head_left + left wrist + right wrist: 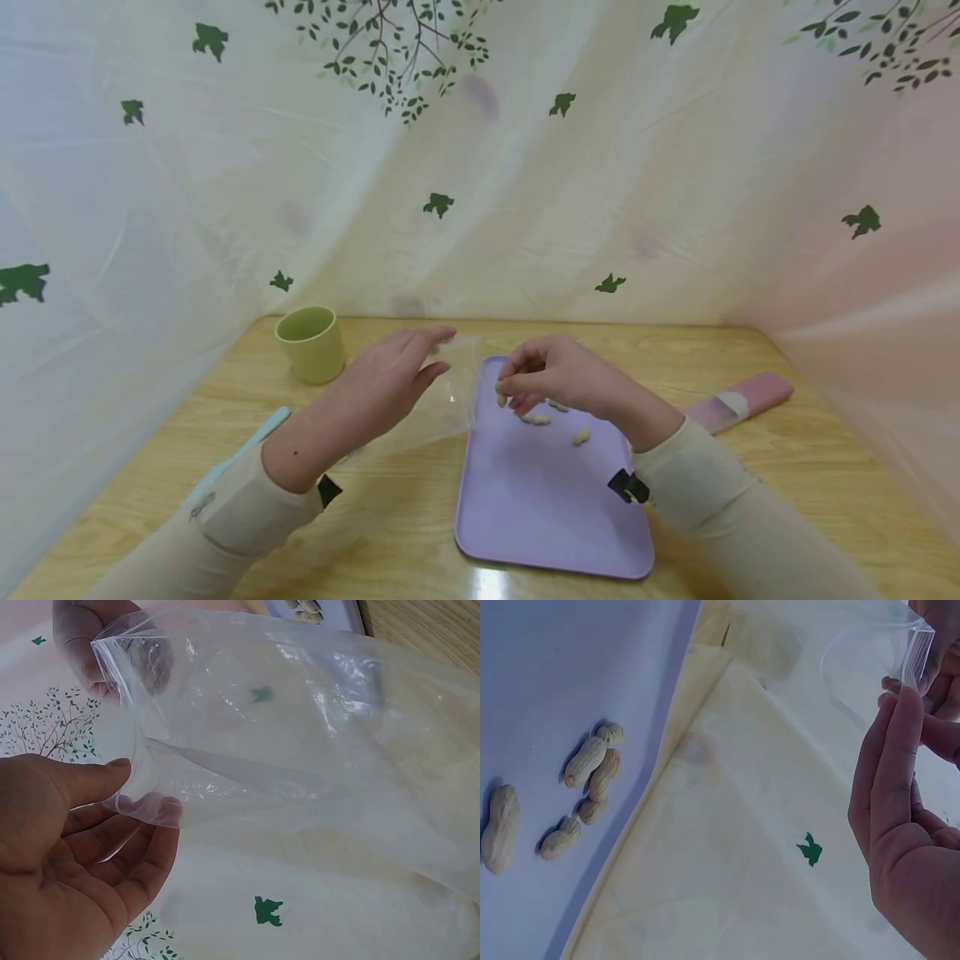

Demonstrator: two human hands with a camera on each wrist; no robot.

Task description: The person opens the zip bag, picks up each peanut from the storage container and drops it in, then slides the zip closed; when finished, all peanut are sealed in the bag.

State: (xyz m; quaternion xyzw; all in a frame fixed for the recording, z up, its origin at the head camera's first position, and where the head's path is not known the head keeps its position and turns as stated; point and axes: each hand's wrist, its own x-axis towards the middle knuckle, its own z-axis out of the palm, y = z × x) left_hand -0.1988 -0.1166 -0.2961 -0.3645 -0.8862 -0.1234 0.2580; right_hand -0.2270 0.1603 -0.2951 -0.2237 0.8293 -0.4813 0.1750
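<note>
A clear plastic bag (435,410) stretches beneath my left hand (378,385). That hand holds it by the open mouth, thumb on the rim and fingertips behind the film, as the left wrist view shows of the bag (240,727). Between thumb and fingers, my right hand (573,377) pinches an unshelled peanut (501,399), close to the bag's mouth and above the far left part of a purple tray (551,508). Several loose peanuts (501,829) lie on the tray.
A yellow-green cup (313,350) stands at the back left of the wooden table (405,533). Partly behind my left forearm lies a light blue strip-shaped object (240,450). A pink case with a pale band (761,395) lies right of the tray. A leaf-printed curtain (510,250) hangs behind.
</note>
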